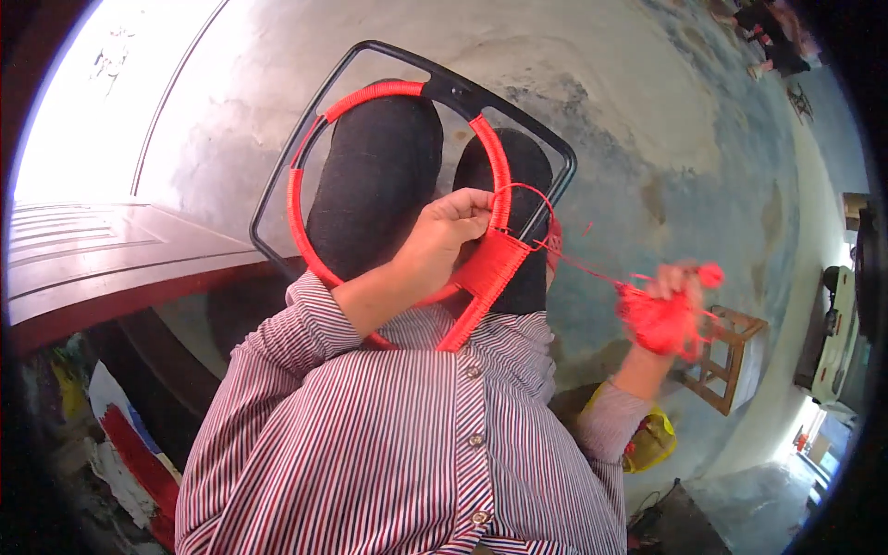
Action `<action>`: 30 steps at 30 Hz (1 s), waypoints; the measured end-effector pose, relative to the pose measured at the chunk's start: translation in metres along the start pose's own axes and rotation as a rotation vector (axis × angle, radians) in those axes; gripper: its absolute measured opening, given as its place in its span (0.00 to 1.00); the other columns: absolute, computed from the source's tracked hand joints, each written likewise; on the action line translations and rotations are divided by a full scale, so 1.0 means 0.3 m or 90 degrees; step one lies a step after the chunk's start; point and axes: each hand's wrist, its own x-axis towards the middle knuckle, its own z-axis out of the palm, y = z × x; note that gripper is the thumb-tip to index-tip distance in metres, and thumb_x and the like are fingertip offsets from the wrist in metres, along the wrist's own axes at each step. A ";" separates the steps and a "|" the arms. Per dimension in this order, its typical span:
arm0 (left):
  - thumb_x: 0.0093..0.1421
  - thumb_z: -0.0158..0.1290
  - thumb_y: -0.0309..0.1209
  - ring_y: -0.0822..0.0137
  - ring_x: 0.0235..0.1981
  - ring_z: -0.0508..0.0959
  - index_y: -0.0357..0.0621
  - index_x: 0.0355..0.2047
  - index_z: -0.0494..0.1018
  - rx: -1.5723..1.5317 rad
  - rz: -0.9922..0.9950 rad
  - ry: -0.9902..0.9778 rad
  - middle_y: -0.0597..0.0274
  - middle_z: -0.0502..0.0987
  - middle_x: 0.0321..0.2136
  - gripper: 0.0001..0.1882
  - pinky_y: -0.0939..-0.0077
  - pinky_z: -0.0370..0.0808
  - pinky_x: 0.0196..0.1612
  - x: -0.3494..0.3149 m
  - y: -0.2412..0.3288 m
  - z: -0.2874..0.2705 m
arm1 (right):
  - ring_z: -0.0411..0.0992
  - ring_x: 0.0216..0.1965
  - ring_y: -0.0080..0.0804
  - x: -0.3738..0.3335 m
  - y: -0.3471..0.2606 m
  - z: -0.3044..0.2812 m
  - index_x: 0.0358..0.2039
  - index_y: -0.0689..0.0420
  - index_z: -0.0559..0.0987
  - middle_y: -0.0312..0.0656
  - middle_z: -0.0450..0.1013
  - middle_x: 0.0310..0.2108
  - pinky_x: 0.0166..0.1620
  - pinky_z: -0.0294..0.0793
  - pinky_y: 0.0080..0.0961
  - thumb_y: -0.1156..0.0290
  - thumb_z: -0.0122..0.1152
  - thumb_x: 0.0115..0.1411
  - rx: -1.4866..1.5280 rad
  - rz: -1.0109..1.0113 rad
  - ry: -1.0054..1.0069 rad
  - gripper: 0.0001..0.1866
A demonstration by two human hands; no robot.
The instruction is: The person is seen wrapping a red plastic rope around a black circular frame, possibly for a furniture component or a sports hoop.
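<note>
Across my lap lies a black metal frame (370, 48) with a round ring inside it. Red cord (504, 162) is wound tightly around most of the ring, and a flat woven red patch (492, 264) joins the ring to the frame's right side. My left hand (453, 225) is closed, thumb and fingers pinching the wrapped ring just above that patch. Out to the right, my right hand (673, 285) grips a loose bundle of red cord (652, 319), blurred by motion. A thin strand runs from the bundle to the patch, with a loop standing at the frame's edge.
A wooden panelled surface (120, 245) lies at the left. Beyond my right arm stand a small wooden-framed stool (726, 361) and a yellow bag (652, 442). Another person (777, 42) is at the far upper right. The concrete floor (638, 120) is stained.
</note>
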 end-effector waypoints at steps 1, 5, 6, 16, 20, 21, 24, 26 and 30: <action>0.62 0.43 0.19 0.70 0.41 0.78 0.35 0.46 0.70 0.011 -0.004 0.010 0.60 0.77 0.41 0.13 0.77 0.74 0.49 -0.002 0.001 -0.004 | 0.68 0.28 0.25 0.017 0.104 0.078 0.45 0.58 0.74 0.34 0.70 0.28 0.35 0.71 0.25 0.71 0.56 0.58 -0.171 0.011 0.120 0.14; 0.62 0.44 0.20 0.73 0.38 0.77 0.36 0.46 0.70 0.068 0.003 0.000 0.61 0.77 0.39 0.12 0.80 0.74 0.44 -0.019 -0.007 -0.025 | 0.70 0.30 0.20 0.074 0.423 0.258 0.36 0.58 0.78 0.34 0.74 0.32 0.36 0.71 0.20 0.69 0.64 0.55 -0.498 0.108 0.171 0.10; 0.63 0.44 0.21 0.74 0.35 0.77 0.36 0.45 0.70 0.132 0.043 0.001 0.62 0.77 0.36 0.11 0.81 0.74 0.40 -0.022 -0.006 -0.022 | 0.70 0.30 0.18 0.078 0.457 0.277 0.33 0.59 0.78 0.32 0.74 0.31 0.36 0.71 0.19 0.69 0.65 0.54 -0.564 0.120 0.109 0.09; 0.60 0.50 0.23 0.79 0.18 0.73 0.35 0.34 0.74 0.564 0.090 0.013 0.66 0.74 0.19 0.05 0.83 0.69 0.20 -0.030 0.110 -0.001 | 0.70 0.28 0.16 0.095 0.471 0.289 0.29 0.60 0.78 0.31 0.74 0.27 0.34 0.71 0.18 0.73 0.66 0.54 -0.500 0.177 0.009 0.05; 0.60 0.51 0.22 0.79 0.17 0.74 0.34 0.35 0.74 0.563 0.143 0.002 0.66 0.75 0.19 0.05 0.83 0.70 0.20 -0.023 0.087 -0.034 | 0.70 0.28 0.16 0.091 0.475 0.300 0.30 0.60 0.78 0.31 0.74 0.27 0.34 0.71 0.17 0.73 0.66 0.55 -0.482 0.191 0.021 0.05; 0.60 0.51 0.22 0.79 0.18 0.74 0.34 0.34 0.74 0.568 0.124 0.008 0.66 0.75 0.19 0.05 0.83 0.71 0.20 -0.032 0.100 -0.023 | 0.70 0.28 0.16 0.089 0.477 0.301 0.30 0.59 0.78 0.31 0.74 0.27 0.34 0.71 0.17 0.73 0.66 0.55 -0.473 0.185 0.020 0.05; 0.59 0.51 0.22 0.79 0.17 0.74 0.34 0.33 0.75 0.605 0.152 0.008 0.66 0.76 0.19 0.04 0.83 0.72 0.21 -0.025 0.092 -0.030 | 0.70 0.28 0.16 0.091 0.478 0.294 0.30 0.59 0.78 0.30 0.74 0.27 0.33 0.71 0.17 0.73 0.66 0.55 -0.461 0.182 0.018 0.05; 0.59 0.52 0.22 0.79 0.17 0.74 0.34 0.33 0.75 0.637 0.201 0.001 0.66 0.76 0.19 0.04 0.83 0.72 0.20 -0.019 0.078 -0.041 | 0.70 0.28 0.16 0.089 0.478 0.296 0.30 0.59 0.78 0.30 0.74 0.27 0.33 0.71 0.17 0.73 0.66 0.55 -0.459 0.185 0.018 0.06; 0.59 0.52 0.22 0.78 0.16 0.75 0.35 0.32 0.74 0.631 0.200 0.009 0.65 0.75 0.18 0.03 0.83 0.72 0.19 -0.023 0.086 -0.028 | 0.69 0.27 0.15 0.089 0.477 0.295 0.29 0.59 0.78 0.30 0.73 0.26 0.33 0.70 0.17 0.73 0.66 0.55 -0.452 0.185 0.022 0.06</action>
